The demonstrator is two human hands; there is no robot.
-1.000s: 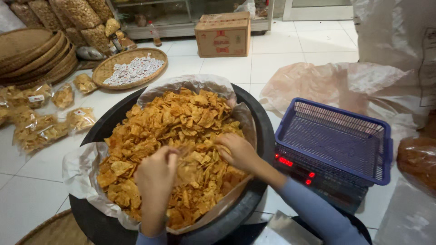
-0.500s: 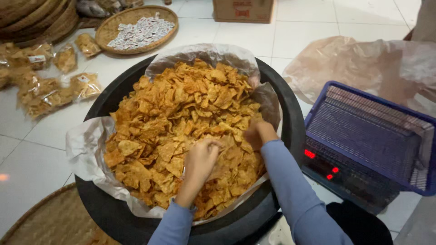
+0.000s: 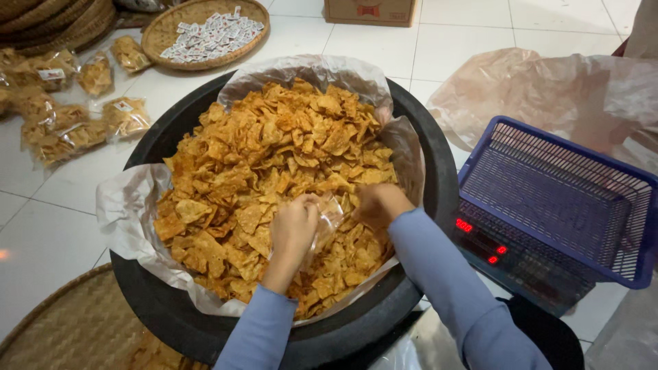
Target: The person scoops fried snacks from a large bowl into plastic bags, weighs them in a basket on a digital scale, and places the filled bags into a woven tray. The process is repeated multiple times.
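A wide black tub (image 3: 439, 171) lined with clear plastic sheet (image 3: 127, 205) holds a heap of golden fried chips (image 3: 267, 171). Both hands rest on the near right part of the heap. My left hand (image 3: 293, 229) grips the edge of a small clear plastic bag (image 3: 329, 214) that lies between the two hands. My right hand (image 3: 378, 204) is closed in the chips beside the bag's mouth. Both forearms wear light blue sleeves.
A blue mesh basket (image 3: 555, 195) sits on a digital scale (image 3: 493, 250) with red digits at the right. Crumpled plastic (image 3: 534, 89) lies behind it. Packed chip bags (image 3: 65, 123) and a woven tray of small labels (image 3: 209, 31) are at the upper left; a woven tray (image 3: 65, 322) at the lower left.
The view has tilted down and closer to the tub. Both hands drew together on the near right of the heap, and a small clear bag now shows between them.
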